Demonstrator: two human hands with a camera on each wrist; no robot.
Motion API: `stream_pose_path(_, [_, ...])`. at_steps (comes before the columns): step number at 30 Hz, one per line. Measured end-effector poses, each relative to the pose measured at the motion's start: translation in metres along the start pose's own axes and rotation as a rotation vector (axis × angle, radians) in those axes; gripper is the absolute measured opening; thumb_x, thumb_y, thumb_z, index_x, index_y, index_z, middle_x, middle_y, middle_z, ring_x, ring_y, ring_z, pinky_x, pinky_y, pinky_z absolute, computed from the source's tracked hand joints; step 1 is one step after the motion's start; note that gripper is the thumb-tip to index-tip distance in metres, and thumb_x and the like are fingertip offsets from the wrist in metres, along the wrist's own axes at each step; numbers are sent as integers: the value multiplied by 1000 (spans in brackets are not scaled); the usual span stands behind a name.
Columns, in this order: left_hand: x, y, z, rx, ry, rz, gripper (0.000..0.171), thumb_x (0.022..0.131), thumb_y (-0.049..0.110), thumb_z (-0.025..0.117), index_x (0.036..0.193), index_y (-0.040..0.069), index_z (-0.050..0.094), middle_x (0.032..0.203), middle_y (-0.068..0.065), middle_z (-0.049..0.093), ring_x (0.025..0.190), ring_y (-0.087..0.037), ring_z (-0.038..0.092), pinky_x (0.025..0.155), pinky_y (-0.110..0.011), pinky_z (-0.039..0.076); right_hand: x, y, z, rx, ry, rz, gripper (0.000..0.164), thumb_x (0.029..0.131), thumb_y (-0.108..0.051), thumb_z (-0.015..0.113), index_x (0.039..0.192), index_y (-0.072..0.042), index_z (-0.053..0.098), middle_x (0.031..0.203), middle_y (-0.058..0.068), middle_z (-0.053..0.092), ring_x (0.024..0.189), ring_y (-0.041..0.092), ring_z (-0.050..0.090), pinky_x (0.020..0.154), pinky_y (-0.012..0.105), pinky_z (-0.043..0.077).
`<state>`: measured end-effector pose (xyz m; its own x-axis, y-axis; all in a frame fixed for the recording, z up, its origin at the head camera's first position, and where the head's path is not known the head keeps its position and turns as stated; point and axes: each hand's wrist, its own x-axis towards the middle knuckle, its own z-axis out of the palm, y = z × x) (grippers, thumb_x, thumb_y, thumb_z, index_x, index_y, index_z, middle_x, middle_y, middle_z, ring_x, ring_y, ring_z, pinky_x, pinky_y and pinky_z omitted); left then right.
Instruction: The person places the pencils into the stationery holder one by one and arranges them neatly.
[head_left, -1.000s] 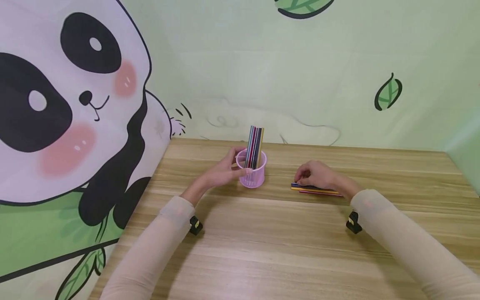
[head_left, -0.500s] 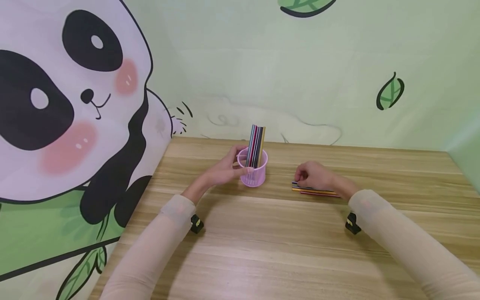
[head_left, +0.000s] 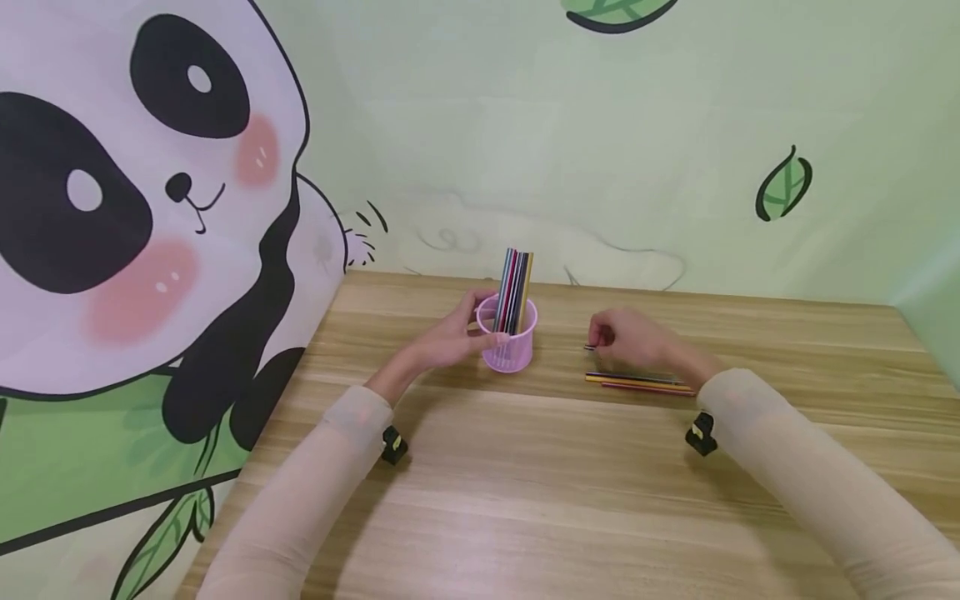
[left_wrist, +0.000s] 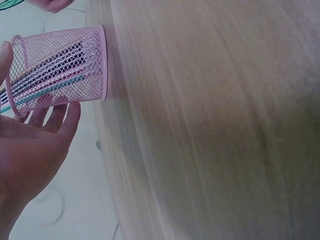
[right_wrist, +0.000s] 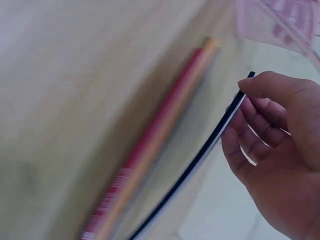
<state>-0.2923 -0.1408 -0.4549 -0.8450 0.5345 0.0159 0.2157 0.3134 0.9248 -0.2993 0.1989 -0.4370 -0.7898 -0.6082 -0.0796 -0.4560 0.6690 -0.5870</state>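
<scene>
My left hand (head_left: pixel 450 340) grips a pink mesh pencil cup (left_wrist: pixel 60 70) from its left side, thumb at the front of the rim and fingers behind. A bundle of pencils (head_left: pixel 514 279) in blue, red, black and yellow stands upright in the cup, leaning slightly right. To the right, my right hand (head_left: pixel 636 337) pinches a dark pencil (right_wrist: pixel 192 167) with a pale stripe near one end, between thumb and fingers. That pencil is raised over the table. Below it lie a red pencil (right_wrist: pixel 150 132) and a yellow-orange pencil (right_wrist: pixel 172 115), side by side.
The wooden tabletop (head_left: pixel 510 500) reaches back to a pale green wall (head_left: pixel 637 125) with leaf drawings. A large panda picture (head_left: pixel 180 200) covers the wall on the left. Small black devices sit under both wrists.
My right hand has risen from the loose pencils and lifted the dark one off the table. My left hand keeps its hold on the cup.
</scene>
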Motion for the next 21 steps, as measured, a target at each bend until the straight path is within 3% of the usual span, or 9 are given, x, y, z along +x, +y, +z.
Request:
stream_pose_path(8, [1, 0, -1, 3, 7, 4, 77, 99, 23, 76, 158, 13, 28, 163, -18, 38, 152, -32, 39, 124, -47, 38, 7, -31, -34, -46, 211, -114, 7, 94, 2, 71, 99, -1, 66, 88, 7, 69, 81, 22, 62, 74, 36, 56])
stream_pose_path(14, [1, -4, -1, 1, 3, -1, 77, 99, 24, 76, 158, 15, 28, 165, -17, 37, 152, -31, 38, 125, -48, 37, 9, -55, -47, 22, 337, -155, 11, 95, 2, 73, 104, 0, 67, 95, 12, 70, 90, 26, 66, 82, 42, 61])
stream_pose_path(17, [1, -4, 0, -3, -4, 8, 77, 99, 24, 76, 158, 13, 28, 165, -18, 36, 152, -32, 38, 125, -48, 37, 7, -67, -57, 70, 376, -159, 13, 97, 2, 72, 109, 2, 68, 99, 13, 70, 93, 26, 66, 84, 38, 61])
stream_pose_path(21, [2, -3, -1, -13, -2, 8, 78, 99, 21, 75, 159, 11, 27, 164, -18, 37, 152, -32, 38, 124, -47, 38, 6, -84, -69, 157, 439, -162, 17, 98, -1, 72, 114, 2, 68, 102, 14, 69, 94, 23, 65, 81, 22, 58])
